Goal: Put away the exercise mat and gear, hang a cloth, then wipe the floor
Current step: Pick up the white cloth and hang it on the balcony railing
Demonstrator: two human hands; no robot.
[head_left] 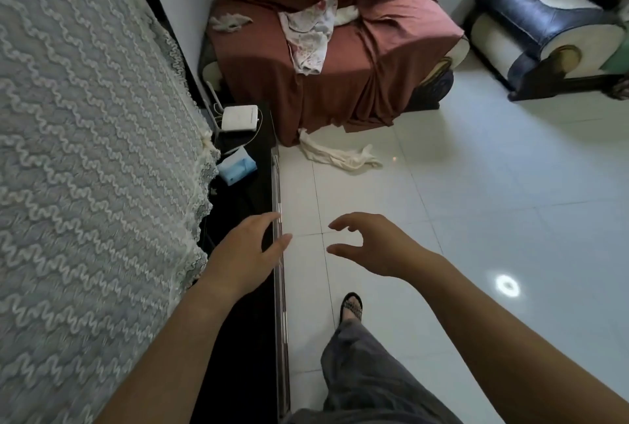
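Both hands reach forward with nothing in them, fingers spread: the left hand over the dark cabinet edge, the right hand above the white floor. At twelve o'clock a pale cloth lies crumpled on the tiles, touching the foot of the brown-draped chair.

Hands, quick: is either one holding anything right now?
Left hand: open, holding nothing.
Right hand: open, fingers curled, holding nothing.

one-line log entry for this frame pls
left hand: open, empty | right hand: open, empty | cream cloth: on floor by draped armchair | mat: not visible
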